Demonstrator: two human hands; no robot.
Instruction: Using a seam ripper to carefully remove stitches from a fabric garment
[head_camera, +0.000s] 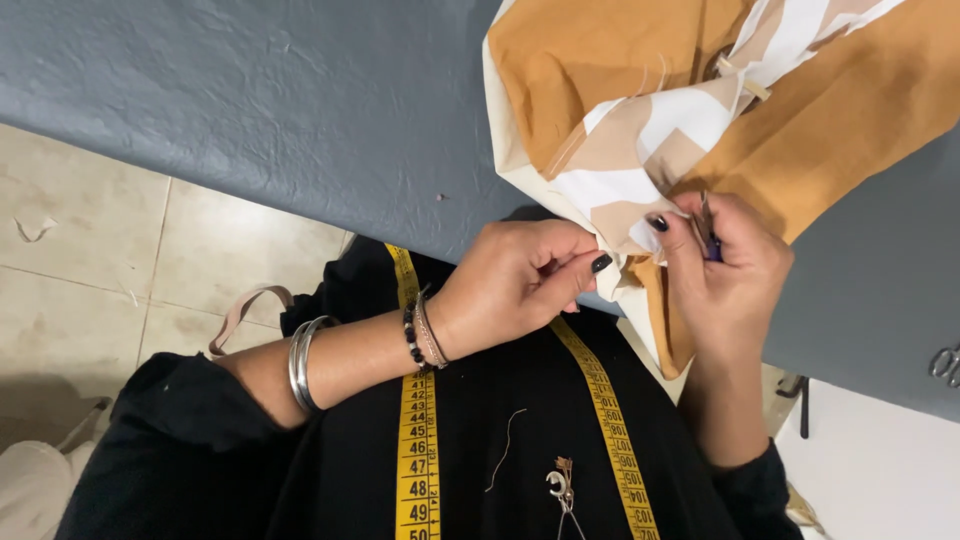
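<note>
A piece of fabric (800, 110), mustard orange with cream, white and tan patches, lies on the grey table (300, 100) and hangs over its near edge. My left hand (515, 280) pinches the fabric's edge between thumb and fingers. My right hand (725, 265) holds the same edge beside it, along with a small metal tool with a blue handle (708, 232), mostly hidden by the fingers. The two hands are a few centimetres apart.
A yellow measuring tape (418, 440) hangs round my neck over black clothing. Small snips (563, 490) hang at my chest beside a loose thread (505, 450). Metal scissor handles (945, 362) show at the table's right edge. Tiled floor (90, 240) lies to the left.
</note>
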